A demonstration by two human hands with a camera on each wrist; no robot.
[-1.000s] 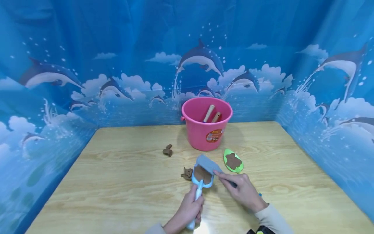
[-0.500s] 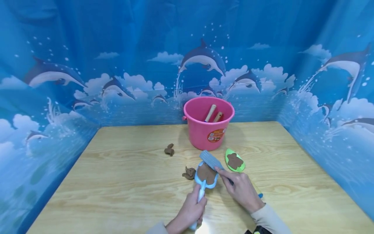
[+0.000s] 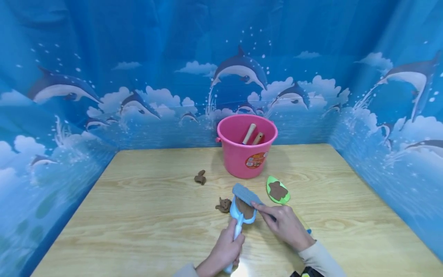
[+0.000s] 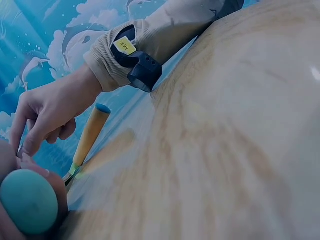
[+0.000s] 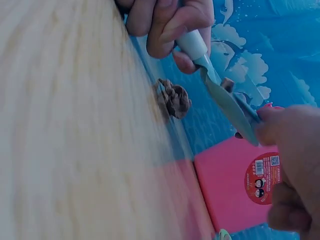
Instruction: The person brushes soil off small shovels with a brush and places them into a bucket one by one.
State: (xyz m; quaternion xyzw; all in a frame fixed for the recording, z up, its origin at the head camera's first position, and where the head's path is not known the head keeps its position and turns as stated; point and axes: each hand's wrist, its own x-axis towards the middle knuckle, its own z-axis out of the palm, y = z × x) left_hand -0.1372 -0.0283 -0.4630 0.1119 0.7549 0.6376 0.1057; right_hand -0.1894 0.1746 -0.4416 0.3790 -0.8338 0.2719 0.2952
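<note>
My left hand (image 3: pixel 223 248) grips the handle of a light-blue toy shovel (image 3: pixel 234 212), held up toward the middle of the table. Brown clay (image 3: pixel 245 209) fills the scoop. Between thumb and fingers my right hand (image 3: pixel 285 227) holds a flat grey-blue scraper (image 3: pixel 245 193) with a textured face; it lies across the scoop's far part and hides some of the clay. The right wrist view shows the scoop (image 5: pixel 227 102) edge-on above the table. In the left wrist view, the shovel's rounded handle end (image 4: pixel 29 201) pokes out of the left fist.
Clay lumps lie left of the shovel, one near (image 3: pixel 224 205) and one farther (image 3: pixel 200 177). A pink bucket (image 3: pixel 232 159) with two handles inside stands behind. Right of it, a green leaf-shaped shovel (image 3: pixel 271 180) with a yellow handle (image 4: pixel 92 132) carries flattened clay.
Half a second ago the scraper sat farther up at the scoop's tip, baring more clay; my right hand has since drawn it lower and left over the clay. The left hand holds nearly still.
</note>
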